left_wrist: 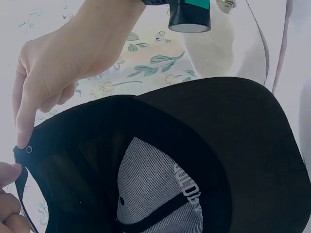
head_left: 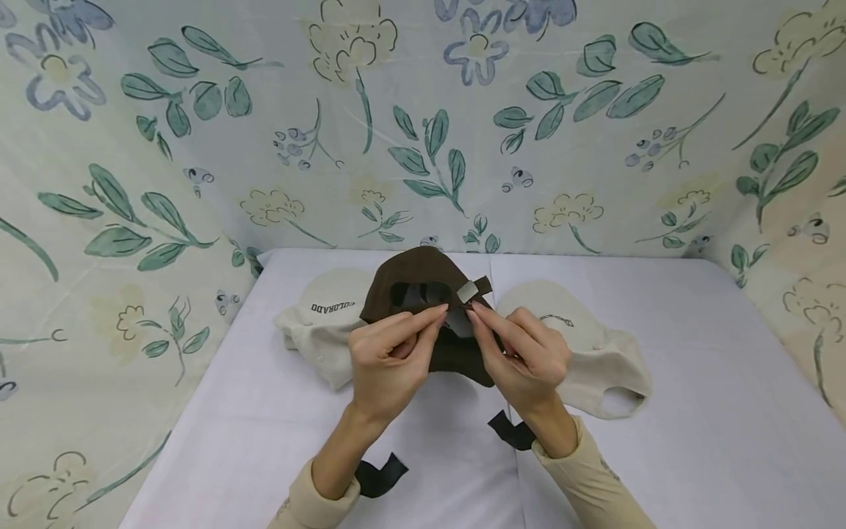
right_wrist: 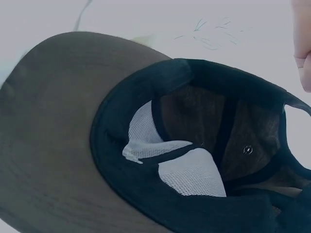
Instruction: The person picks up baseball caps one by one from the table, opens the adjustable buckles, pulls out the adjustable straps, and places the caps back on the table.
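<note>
The backdrop is formed by a pale fabric sheet printed with flowers and green leaves (head_left: 429,162). Before it, a bench draped in white cloth (head_left: 714,382) is seen. On it, a plain-backed cream fabric cap with a rear opening (head_left: 608,360) is laid at the right, and a cream fabric cap lettered COLORADO (head_left: 324,334) at the left. Between them, partly overlapping both in the head view, a dark brown fabric cap (head_left: 423,266) is held, its white mesh lining (right_wrist: 194,174) exposed. Its back edge is pinched by the left hand (head_left: 391,360), its strap by the right hand (head_left: 529,353). Beside the right fingertips, a small silvery metal buckle (head_left: 467,292) is seen.
</note>
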A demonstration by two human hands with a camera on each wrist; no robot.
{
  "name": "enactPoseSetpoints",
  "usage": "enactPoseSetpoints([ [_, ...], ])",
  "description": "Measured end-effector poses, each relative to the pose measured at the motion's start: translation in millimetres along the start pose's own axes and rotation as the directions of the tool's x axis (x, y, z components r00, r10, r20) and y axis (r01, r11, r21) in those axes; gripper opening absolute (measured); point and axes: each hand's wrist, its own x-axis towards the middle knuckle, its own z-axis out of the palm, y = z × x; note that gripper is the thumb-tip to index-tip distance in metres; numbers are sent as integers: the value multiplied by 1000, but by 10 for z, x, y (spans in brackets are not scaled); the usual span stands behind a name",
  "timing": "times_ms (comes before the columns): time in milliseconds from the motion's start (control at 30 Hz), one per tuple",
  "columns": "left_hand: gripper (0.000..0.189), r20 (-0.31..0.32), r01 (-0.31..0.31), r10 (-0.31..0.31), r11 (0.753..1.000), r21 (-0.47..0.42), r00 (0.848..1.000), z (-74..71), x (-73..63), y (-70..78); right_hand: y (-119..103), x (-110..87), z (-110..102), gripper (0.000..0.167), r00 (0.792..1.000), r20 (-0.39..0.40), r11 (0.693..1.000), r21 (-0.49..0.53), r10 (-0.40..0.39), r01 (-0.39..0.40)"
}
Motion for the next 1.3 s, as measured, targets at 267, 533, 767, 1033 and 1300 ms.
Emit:
enactPoseSetpoints([
  [267, 19, -3, -18, 19, 1000, 23, 1000, 51, -48, 37, -62, -1, -18, 22, 999, -41, 1000, 2, 29, -29],
  [533, 22, 0, -50, 50, 998, 32, 999, 107, -80, 57, -19, 41, -70, 20, 988, -122, 992, -71, 96, -105],
  [767, 19, -2, -18, 18, 1000, 25, 1000, 48, -63, -4, 2, 51, -76, 21, 983, -149, 991, -61, 107, -117],
  [1033, 16, 33, 47, -47, 999, 3, 998, -62, -6, -50, 40, 67, -90, 12, 973, -181, 986, -55, 143, -155],
  [1300, 12, 208, 192, -179, 980, -44, 962, -231, 74, -87, 69, 78, -109, 14, 982, -134, 989, -44, 135, -142],
])
